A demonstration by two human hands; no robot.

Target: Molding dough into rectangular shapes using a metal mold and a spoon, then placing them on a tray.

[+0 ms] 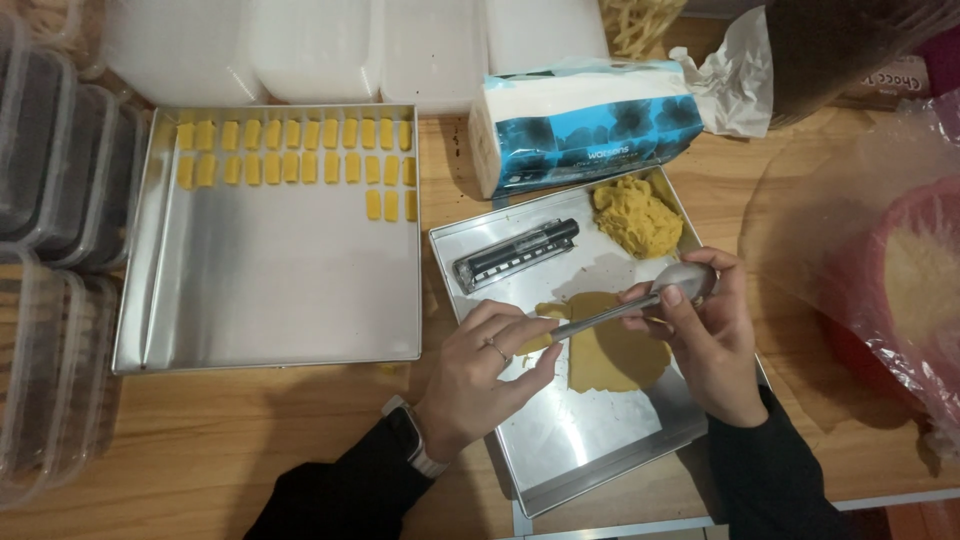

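My right hand [712,345] holds a metal spoon [640,302] by its bowl end, the handle pointing left over a flat sheet of yellow dough [612,355]. My left hand [478,375] pinches the handle's tip above the dough's left edge. The dough lies in a small steel tray [560,450]. A lump of crumbly yellow dough [637,216] sits in that tray's far corner, next to a black and clear cutter tool [516,253].
A larger steel tray [270,310] on the left carries rows of small yellow dough pieces [292,152] along its far edge. A blue tissue pack [585,125] lies behind. Stacked clear plastic containers [45,200] line the left; a red bowl under plastic [900,290] is at right.
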